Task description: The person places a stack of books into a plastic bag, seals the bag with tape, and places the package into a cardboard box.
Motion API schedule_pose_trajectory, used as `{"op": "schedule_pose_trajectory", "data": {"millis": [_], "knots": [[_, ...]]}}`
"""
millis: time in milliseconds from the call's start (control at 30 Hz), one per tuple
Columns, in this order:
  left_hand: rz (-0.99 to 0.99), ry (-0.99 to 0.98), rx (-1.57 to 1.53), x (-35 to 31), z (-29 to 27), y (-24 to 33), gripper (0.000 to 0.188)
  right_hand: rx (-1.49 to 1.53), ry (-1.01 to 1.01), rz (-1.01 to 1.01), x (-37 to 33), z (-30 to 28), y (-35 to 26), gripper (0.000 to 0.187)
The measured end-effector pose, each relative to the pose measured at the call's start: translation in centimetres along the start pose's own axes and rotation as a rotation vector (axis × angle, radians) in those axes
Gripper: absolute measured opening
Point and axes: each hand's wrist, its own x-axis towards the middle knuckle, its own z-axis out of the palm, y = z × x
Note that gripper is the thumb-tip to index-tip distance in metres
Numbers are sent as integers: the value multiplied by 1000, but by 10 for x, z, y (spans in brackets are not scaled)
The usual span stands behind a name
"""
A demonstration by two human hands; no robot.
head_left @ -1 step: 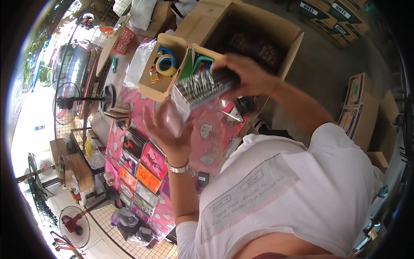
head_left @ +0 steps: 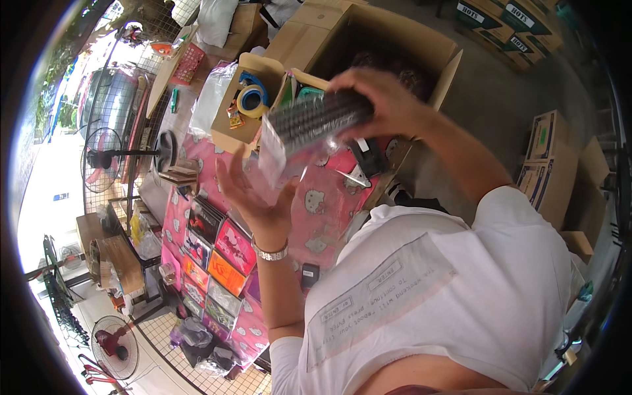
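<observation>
My right hand (head_left: 382, 105) grips the far right end of a dark, ribbed block-shaped pack (head_left: 319, 118), which I hold in the air above the table. Clear plastic wraps it, and a loose plastic flap (head_left: 276, 158) hangs from its left end. What is inside the wrapping is too blurred to name. Close by that flap, my left hand (head_left: 257, 201) is open, fingers and thumb spread, with a metal-band watch (head_left: 270, 254) on the wrist. Below the hands lies a pink patterned tablecloth (head_left: 315, 227).
Flat colourful packets (head_left: 227, 273) lie in rows on the left of the table. Behind the pack, a small carton (head_left: 227, 131) holds tape rolls (head_left: 252, 100). A large open carton (head_left: 447, 79) stands beyond my right hand. A black stapler-like object (head_left: 368, 158) lies near the table's right edge.
The pack has turned in my right hand, so its ribbed dark face shows more. My left fingers have spread apart beside the plastic flap.
</observation>
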Motion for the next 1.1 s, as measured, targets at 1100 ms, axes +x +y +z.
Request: {"op": "schedule_pose_trajectory", "data": {"millis": [1100], "knots": [[-1447,728,-32,-296,-56,-82,25,-496,-821,1121,-147,168,465,39]]}}
